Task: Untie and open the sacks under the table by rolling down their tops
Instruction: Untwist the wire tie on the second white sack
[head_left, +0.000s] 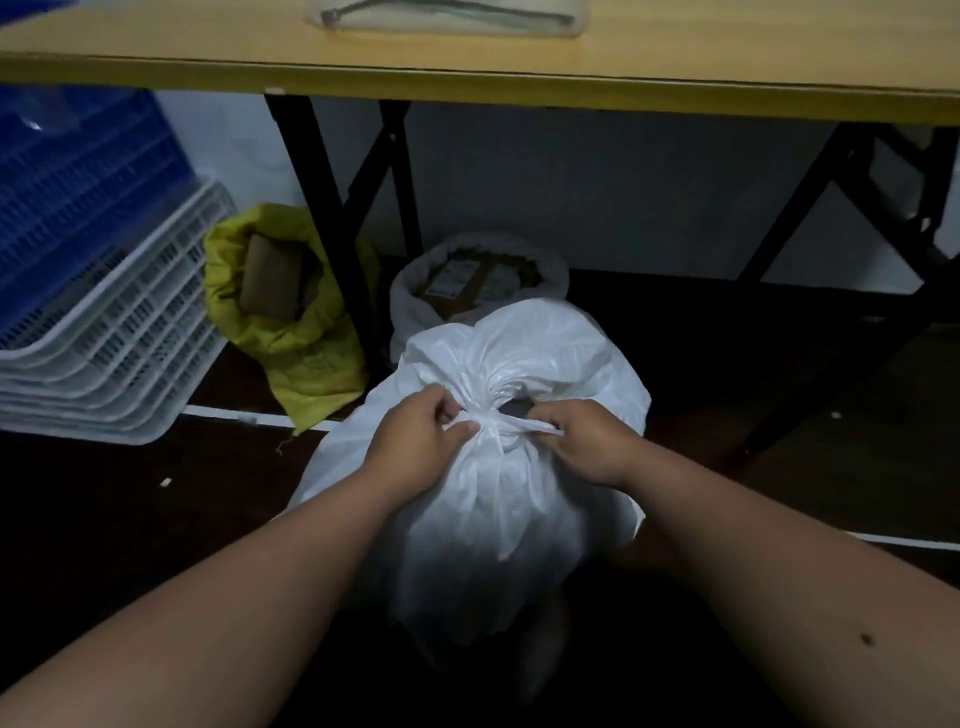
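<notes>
While tied: the white sack (483, 478) stands on the floor just in front of the table (467, 78), its neck gathered into a knot (501, 426) facing the person, within easy reach.
Left hand: the left hand (415, 447) pinches one tail of the knot between thumb and curled fingers, likely to brace it.
Right hand: the right hand (587, 441) pinches the other tail, drawn sideways, apparently to work the tie loose.
Opened sacks: a yellow sack (291, 332) by the table leg and a second white sack (410, 296) behind already show rolled tops and packed contents.
Step judged: untying; rolling down not yet begun.
Nearby: white crates (114, 343) and blue crates (78, 187) stacked left.
</notes>
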